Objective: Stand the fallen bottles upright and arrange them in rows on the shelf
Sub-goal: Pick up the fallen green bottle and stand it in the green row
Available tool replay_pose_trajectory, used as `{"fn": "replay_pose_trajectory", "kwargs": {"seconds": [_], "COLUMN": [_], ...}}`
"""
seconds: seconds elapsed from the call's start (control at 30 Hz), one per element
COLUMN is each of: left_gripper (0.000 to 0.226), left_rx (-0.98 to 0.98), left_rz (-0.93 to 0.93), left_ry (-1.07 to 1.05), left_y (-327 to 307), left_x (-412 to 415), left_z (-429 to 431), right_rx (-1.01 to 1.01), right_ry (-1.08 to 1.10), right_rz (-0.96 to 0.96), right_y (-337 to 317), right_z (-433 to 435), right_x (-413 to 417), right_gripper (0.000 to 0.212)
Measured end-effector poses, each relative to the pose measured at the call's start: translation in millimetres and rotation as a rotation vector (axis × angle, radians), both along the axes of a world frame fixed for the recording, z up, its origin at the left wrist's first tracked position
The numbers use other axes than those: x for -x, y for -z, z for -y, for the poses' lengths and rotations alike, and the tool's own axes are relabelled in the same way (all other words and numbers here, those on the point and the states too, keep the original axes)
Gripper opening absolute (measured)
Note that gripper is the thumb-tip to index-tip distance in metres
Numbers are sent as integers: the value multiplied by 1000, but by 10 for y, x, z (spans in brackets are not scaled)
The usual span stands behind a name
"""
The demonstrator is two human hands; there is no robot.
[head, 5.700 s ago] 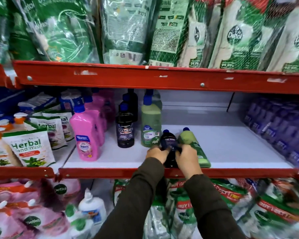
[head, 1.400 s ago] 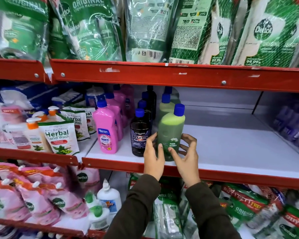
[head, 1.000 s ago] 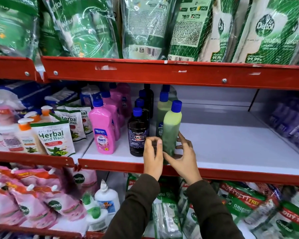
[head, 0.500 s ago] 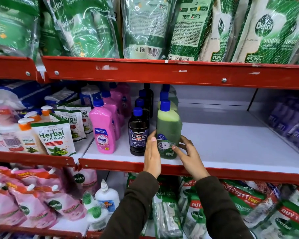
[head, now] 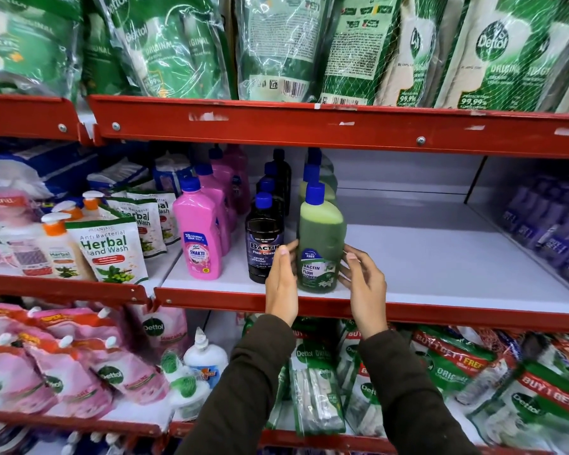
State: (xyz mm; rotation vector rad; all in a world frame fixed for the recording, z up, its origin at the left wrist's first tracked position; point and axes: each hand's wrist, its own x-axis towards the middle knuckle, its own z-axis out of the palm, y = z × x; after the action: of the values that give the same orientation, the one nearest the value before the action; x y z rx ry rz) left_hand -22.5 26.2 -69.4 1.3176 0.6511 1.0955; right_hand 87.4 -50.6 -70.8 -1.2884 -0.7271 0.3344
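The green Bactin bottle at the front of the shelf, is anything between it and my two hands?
Nothing visible. The left hand and right hand flank the upright green Bactin bottle, fingertips at its sides. The black Bactin bottle stands behind the left hand, not between.

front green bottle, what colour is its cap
Blue cap on the green bottle, clearest in the head view.

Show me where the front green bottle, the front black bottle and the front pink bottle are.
front green bottle point(head: 319, 238), head view, on its green body.
front black bottle point(head: 264, 238), head view, on its dark body.
front pink bottle point(head: 196, 221), head view, on its pink body.
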Motion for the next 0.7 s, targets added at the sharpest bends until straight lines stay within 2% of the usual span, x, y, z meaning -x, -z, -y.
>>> {"fn": "replay_pose_trajectory", "kwargs": {"seconds": [0.2, 0.37, 0.47, 0.53, 0.6, 0.7], "left_gripper": [42, 36, 38, 41, 46, 51], "left_rx": [-17, -92, -129, -130, -138, -143], "left_rz": [19, -36, -28, 39, 107, 145], "left_ry": [-50, -57, -74, -145, -229, -293], "left_y": [13, 33, 48, 70, 78, 88], "left_x": [112, 152, 227, 324, 437, 579], "left_z": [177, 233, 251, 241, 179, -9], "right_rx": [-10, 0, -75, -168, -215, -167], "right_ry": [91, 116, 252, 326, 278, 26], "right_rz": [26, 65, 131, 186, 246, 271], "right_y": [63, 51, 44, 38, 28, 38], "right_z": [175, 219, 245, 229, 172, -4], "right_x": [153, 270, 428, 583, 760, 1084], "right_gripper": [25, 26, 30, 29, 27, 35]}}
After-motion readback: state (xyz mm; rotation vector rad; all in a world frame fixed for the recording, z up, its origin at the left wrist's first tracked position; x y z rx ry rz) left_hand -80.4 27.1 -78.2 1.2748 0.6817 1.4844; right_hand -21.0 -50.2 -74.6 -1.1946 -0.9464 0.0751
